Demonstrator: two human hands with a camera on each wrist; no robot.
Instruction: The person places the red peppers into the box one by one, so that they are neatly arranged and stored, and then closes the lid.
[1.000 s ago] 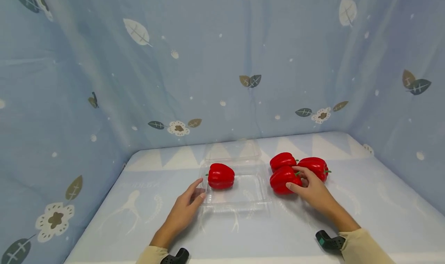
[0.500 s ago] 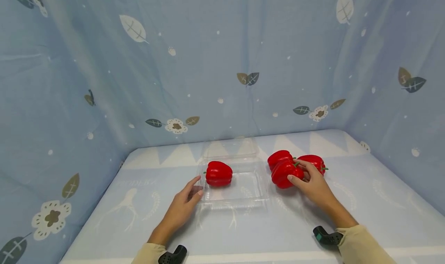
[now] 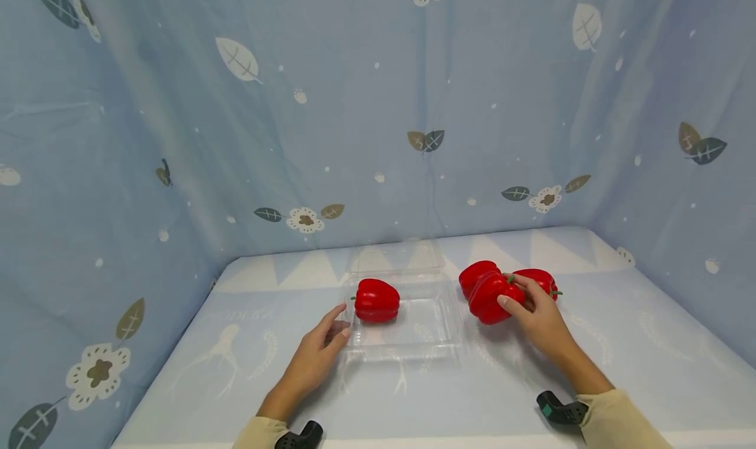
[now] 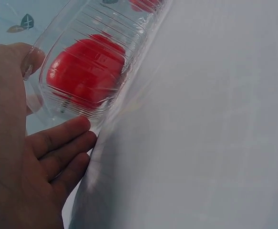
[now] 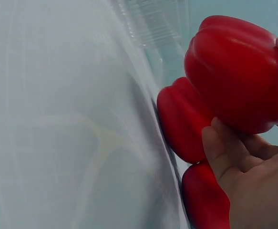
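Note:
My right hand [image 3: 540, 321] grips a red bell pepper [image 3: 491, 298] with thumb and fingers, its green stem toward the hand. In the right wrist view this bell pepper [image 5: 239, 76] is raised above two others. Another red bell pepper [image 3: 477, 275] lies just behind it, and one more [image 3: 539, 280] sits to the right, partly hidden by the fingers. My left hand [image 3: 313, 357] touches the left side of a clear plastic box [image 3: 422, 344], fingers fairly straight along its wall [image 4: 88, 110]. Inside the box, at its left, lies a red bell pepper [image 3: 377, 300].
The box's clear lid [image 3: 396, 255] lies folded open toward the back. A pale patterned cloth [image 3: 224, 318] covers the table. A blue patterned curtain [image 3: 354, 107] encloses the back and both sides. Each wrist carries a black device [image 3: 561, 409].
My right hand has lifted its bell pepper slightly off the table, tilting it and shifting it a little right. The left hand stays at the box. The head view has shifted slightly.

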